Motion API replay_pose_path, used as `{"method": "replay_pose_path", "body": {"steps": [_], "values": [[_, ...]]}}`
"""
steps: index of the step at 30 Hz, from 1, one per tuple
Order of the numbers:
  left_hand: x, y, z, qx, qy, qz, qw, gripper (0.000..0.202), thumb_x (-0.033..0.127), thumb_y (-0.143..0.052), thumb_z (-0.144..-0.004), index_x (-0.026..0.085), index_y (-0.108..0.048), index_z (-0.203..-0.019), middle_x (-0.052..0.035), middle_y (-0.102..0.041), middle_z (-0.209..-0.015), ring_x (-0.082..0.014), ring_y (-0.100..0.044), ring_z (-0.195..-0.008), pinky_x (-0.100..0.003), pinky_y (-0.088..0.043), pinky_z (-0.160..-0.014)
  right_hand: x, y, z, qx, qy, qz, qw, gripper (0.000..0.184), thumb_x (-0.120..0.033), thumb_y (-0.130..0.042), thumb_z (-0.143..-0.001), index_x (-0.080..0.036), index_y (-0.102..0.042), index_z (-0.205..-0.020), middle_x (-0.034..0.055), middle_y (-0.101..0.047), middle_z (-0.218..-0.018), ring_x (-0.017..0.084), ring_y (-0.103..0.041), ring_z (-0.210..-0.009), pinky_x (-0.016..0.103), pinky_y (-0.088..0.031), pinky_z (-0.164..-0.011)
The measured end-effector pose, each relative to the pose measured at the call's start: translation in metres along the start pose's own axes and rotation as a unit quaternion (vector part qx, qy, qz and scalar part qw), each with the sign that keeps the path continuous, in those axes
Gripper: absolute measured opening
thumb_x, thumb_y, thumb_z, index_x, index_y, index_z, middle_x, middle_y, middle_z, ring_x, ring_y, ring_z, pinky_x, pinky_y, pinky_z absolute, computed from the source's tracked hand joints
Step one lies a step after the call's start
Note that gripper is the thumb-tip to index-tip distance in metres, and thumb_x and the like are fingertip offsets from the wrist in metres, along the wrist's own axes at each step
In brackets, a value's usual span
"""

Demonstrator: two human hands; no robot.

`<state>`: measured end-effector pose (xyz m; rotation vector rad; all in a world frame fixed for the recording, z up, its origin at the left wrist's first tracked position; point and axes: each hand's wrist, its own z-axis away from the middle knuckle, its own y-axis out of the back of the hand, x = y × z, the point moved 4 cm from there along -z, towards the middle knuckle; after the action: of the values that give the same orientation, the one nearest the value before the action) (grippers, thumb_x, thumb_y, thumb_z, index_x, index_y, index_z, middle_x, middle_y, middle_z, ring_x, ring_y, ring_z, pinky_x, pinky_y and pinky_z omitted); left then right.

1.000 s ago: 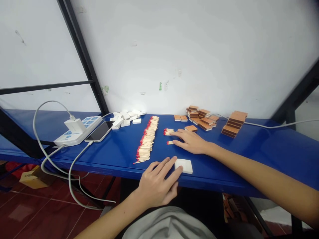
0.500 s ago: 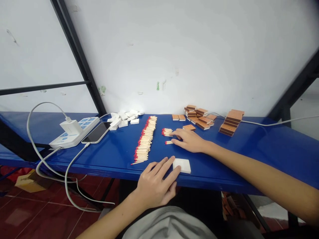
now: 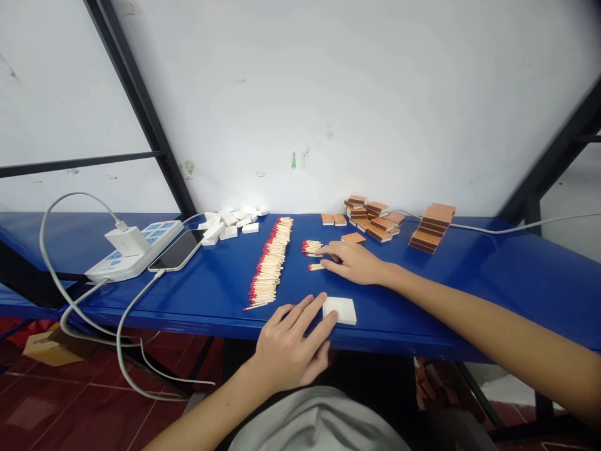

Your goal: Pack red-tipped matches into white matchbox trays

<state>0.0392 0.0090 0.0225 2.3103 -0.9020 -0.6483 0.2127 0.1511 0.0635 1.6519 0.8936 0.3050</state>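
Observation:
My left hand (image 3: 292, 344) is at the table's front edge, its fingers stretched and apart. Its index fingertip and thumb touch the left side of a small white matchbox tray (image 3: 345, 309) lying flat on the blue tabletop. My right hand (image 3: 353, 262) lies over a few matches, index finger and thumb spread. The index tip is at a small group of red-tipped matches (image 3: 310, 246), and the thumb is at the ends of a smaller bunch (image 3: 315, 267) just nearer me. To the left runs a long row of matches (image 3: 270, 263), heads pointing left.
White trays (image 3: 229, 220) are heaped at the back left. Orange-brown matchboxes (image 3: 370, 219) lie piled at the back, with a joined stack (image 3: 432, 228) farther right. A phone (image 3: 177, 250) and a power strip (image 3: 136, 250) with looping white cables occupy the left side.
The whole view has shifted slightly. Both hands, the matches and the white tray keep nearly the same places relative to one another.

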Motion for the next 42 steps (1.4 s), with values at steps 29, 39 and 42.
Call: {"method": "replay_pose_path", "body": {"steps": [29, 39, 42], "values": [[0.0000, 0.0001, -0.0002, 0.002, -0.001, -0.003, 1.000, 0.040, 0.026, -0.053, -0.088, 0.020, -0.065, -0.126, -0.0104, -0.062, -0.140, -0.0261, -0.065, -0.120, -0.037, -0.050, -0.087, 0.0049, -0.0055, -0.0008, -0.010, -0.019, 0.034, 0.999, 0.041, -0.029, -0.040, -0.102, -0.019, -0.059, -0.136, 0.0114, -0.069, -0.110, 0.025, -0.062, -0.097, 0.037, -0.045, -0.085], [-0.0001, 0.0002, -0.0005, 0.005, -0.002, -0.008, 1.000, 0.040, 0.026, -0.053, -0.088, 0.020, -0.066, -0.126, -0.0104, -0.063, -0.139, -0.0263, -0.066, -0.118, -0.037, -0.051, -0.086, 0.0044, -0.0057, -0.0014, -0.019, -0.016, 0.027, 0.999, 0.041, -0.029, -0.038, -0.103, -0.020, -0.060, -0.136, 0.0122, -0.068, -0.115, 0.027, -0.062, -0.102, 0.039, -0.045, -0.089], [0.0000, 0.0001, -0.0005, 0.006, -0.002, -0.006, 1.000, 0.041, 0.026, -0.054, -0.087, 0.020, -0.065, -0.126, -0.0103, -0.063, -0.139, -0.0264, -0.066, -0.118, -0.037, -0.051, -0.086, 0.0053, -0.0062, -0.0015, -0.020, -0.022, 0.033, 0.999, 0.041, -0.030, -0.039, -0.102, -0.020, -0.059, -0.137, 0.0125, -0.069, -0.113, 0.027, -0.063, -0.100, 0.039, -0.045, -0.087]]}}
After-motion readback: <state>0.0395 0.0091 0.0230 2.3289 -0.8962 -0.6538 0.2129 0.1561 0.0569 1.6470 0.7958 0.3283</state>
